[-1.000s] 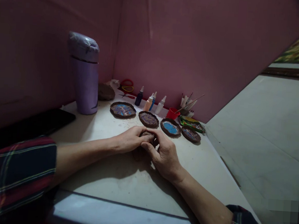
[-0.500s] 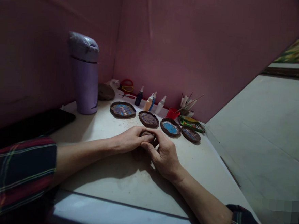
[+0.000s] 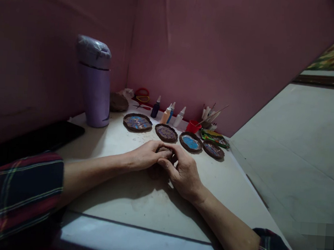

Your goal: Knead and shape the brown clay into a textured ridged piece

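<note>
A small lump of brown clay (image 3: 165, 150) is held between both hands just above the white table. My left hand (image 3: 147, 154) grips it from the left, thumb laid across its top. From the right, my right hand (image 3: 184, 172) curls round the same clay with its thumb at the near side. Fingers cover most of the lump, so its full shape is hidden. Just beyond the hands lie several shallow brown clay dishes, among them one with blue in the middle (image 3: 190, 142) and one with a speckled purple surface (image 3: 166, 133).
A tall purple bottle (image 3: 95, 85) stands at the left, beside a bigger clay lump (image 3: 118, 102). Along the back are scissors (image 3: 142, 96), several dropper bottles such as a white one (image 3: 179, 117), and a red cup (image 3: 192, 127). A black flat object (image 3: 60, 134) lies left.
</note>
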Demonstrator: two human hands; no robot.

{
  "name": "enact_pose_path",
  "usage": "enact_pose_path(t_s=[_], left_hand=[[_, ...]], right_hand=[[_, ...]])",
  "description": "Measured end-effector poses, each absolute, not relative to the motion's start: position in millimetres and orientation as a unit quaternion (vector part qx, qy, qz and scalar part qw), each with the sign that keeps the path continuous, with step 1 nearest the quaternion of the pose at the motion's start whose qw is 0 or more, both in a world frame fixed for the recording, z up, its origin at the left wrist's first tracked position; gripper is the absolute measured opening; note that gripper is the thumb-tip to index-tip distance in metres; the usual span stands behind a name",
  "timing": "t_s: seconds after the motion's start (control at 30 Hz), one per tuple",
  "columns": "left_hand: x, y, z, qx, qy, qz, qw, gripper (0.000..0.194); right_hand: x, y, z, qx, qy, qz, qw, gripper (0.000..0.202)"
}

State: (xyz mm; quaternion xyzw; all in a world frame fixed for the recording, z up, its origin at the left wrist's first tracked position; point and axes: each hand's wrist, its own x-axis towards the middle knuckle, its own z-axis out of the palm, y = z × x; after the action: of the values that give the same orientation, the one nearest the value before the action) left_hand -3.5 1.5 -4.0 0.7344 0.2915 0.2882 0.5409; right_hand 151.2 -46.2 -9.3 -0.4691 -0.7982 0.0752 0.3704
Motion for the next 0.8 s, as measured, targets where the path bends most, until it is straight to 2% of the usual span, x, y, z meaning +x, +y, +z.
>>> enact_pose_path(t_s=[0.8], left_hand=[[-3.1,2.3,-5.6,0.734,0.296,0.292,0.537,0.03]], right_hand=[[150.0,-47.3,-8.0,-0.471,-0.798,0.089,0.365,0.038]])
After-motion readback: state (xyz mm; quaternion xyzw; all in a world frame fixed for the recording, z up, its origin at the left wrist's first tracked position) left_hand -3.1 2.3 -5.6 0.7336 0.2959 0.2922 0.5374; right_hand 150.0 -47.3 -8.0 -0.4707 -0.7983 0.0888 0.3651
